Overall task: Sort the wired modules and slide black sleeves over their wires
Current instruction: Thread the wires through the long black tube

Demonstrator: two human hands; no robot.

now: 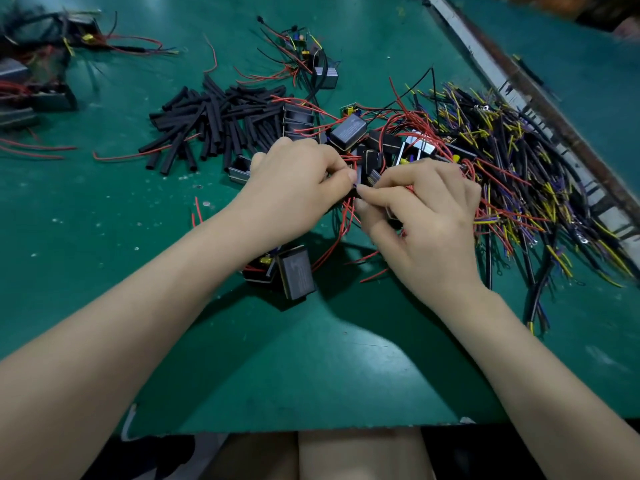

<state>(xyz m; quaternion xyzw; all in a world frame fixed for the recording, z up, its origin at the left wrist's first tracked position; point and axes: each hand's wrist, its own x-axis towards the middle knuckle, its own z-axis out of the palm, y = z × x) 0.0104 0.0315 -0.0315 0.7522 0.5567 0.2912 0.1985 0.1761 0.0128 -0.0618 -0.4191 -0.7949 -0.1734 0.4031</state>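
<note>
Both hands meet over the middle of the green table. My left hand has its fingers curled and pinches a black sleeve at its left end. My right hand pinches the same sleeve with thumb and forefinger, with red wires trailing below. A cluster of black wired modules lies just beyond the hands. A heap of loose black sleeves lies to the left of that cluster. Two more modules sit under my left forearm.
A tangle of yellow, purple and black wires fills the right side up to a metal rail. Finished modules lie at the far left, another wired module at the back. The table's front edge is close.
</note>
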